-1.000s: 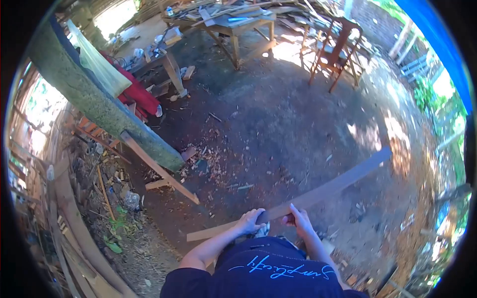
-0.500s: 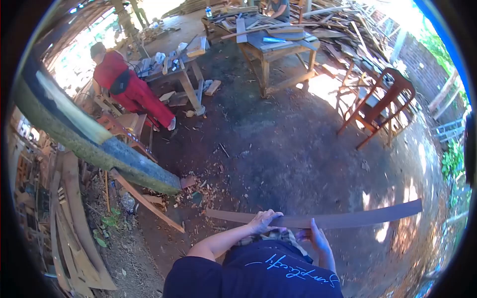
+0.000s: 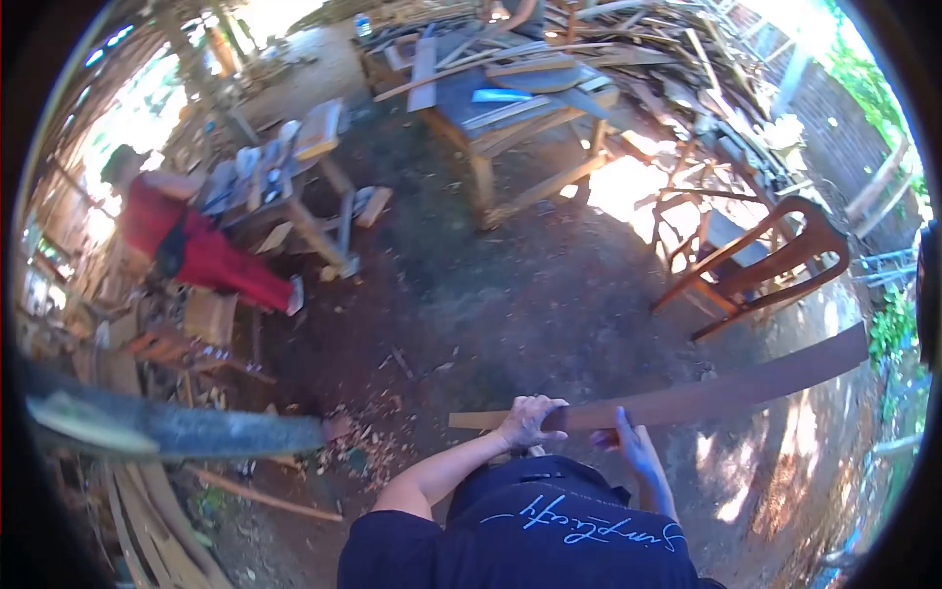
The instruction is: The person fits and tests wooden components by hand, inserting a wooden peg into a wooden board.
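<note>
A long brown wooden board [image 3: 726, 388] lies crosswise in front of my body, its pale narrow end at the left and its wider end reaching up to the right. My left hand [image 3: 531, 422] is wrapped over the board near the left end, fingers on top. Just right of it, my right hand [image 3: 628, 440] is at the board's lower edge, its thumb raised against the near face and its fingers spread below. Some of the right fingers are shaded.
A wooden chair [image 3: 775, 265] stands at the right. Ahead is a worktable [image 3: 481, 147] with planks, and a smaller table [image 3: 309, 221] beside a person in red [image 3: 211, 250]. A post [image 3: 226, 434] juts in at left. Another person is behind the worktable.
The view has turned. The board's right end is raised and nearer, and my left hand now lies more over the board. The chair shows larger, and the person in red appears farther left.
</note>
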`<state>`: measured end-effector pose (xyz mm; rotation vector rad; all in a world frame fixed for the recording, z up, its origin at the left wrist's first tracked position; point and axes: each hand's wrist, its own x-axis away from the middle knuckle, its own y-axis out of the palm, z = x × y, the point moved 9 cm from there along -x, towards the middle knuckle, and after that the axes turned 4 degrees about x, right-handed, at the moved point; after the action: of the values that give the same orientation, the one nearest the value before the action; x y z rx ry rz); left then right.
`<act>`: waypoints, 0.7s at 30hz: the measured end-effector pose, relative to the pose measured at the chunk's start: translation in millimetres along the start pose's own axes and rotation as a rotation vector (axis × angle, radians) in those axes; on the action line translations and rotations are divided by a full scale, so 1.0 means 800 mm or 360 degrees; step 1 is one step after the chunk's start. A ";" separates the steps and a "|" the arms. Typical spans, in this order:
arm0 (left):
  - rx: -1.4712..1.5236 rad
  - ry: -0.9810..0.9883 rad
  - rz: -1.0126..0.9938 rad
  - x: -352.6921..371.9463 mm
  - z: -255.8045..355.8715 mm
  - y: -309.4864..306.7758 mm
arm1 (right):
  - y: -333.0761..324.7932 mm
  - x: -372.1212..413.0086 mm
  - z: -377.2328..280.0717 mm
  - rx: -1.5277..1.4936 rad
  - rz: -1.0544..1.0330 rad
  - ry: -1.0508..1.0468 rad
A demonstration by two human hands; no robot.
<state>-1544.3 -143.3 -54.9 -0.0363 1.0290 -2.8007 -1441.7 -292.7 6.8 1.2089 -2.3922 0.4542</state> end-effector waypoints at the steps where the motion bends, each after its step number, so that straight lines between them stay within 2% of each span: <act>1: 0.0059 0.0043 0.0059 -0.034 0.000 -0.019 | -0.014 -0.020 -0.022 0.0027 0.0080 0.0006; 6: 0.0218 0.0306 0.0286 -0.196 -0.003 -0.082 | -0.091 -0.119 -0.119 0.0152 0.0165 -0.0141; 9: 0.0222 0.0379 0.0250 -0.304 -0.019 -0.095 | -0.148 -0.188 -0.164 0.0228 0.0215 -0.0179; 11: 0.0153 0.0470 0.0312 -0.376 -0.027 -0.100 | -0.194 -0.237 -0.184 0.0167 0.0405 -0.0192; 15: 0.0053 0.0355 0.0303 -0.526 -0.069 -0.085 | -0.291 -0.351 -0.210 -0.0041 0.0510 -0.0307; 17: 0.0061 0.0326 0.0292 -0.591 -0.071 -0.088 | -0.342 -0.398 -0.235 -0.0119 0.0705 -0.0299; 21: 0.0091 0.0291 0.0236 -0.708 -0.071 -0.112 | -0.434 -0.487 -0.289 -0.0108 0.0799 -0.0319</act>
<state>-1001.5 48.4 -22.5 0.2953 0.9451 -2.7345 -899.8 -118.3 43.6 0.6381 -2.8604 0.4089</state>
